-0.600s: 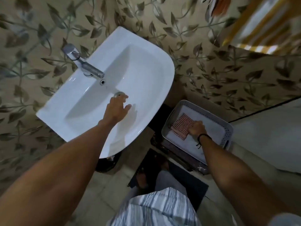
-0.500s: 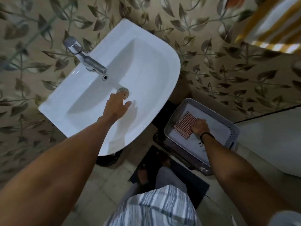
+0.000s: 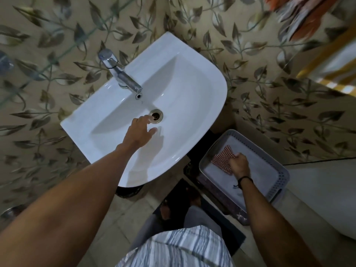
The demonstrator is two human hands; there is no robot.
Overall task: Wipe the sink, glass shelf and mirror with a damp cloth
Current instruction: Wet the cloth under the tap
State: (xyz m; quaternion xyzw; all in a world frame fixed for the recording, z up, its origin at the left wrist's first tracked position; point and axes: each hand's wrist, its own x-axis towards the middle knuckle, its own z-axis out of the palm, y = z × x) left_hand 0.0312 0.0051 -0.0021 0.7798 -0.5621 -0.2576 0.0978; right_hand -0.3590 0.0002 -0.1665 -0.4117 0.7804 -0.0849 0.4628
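So, nothing seems wiped yet: my right hand (image 3: 238, 165) grips the cloth (image 3: 221, 159) in the basket (image 3: 284, 177) right of the sink (image 3: 192, 97); my left hand (image 3: 137, 132), fingers loose, hovers empty by the drain (image 3: 156, 116).

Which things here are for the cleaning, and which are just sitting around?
For the job: sink, cloth, right hand gripping the cloth, left hand reaching into the sink.
Just there: tap, tray under the cloth, striped fabric, mat.
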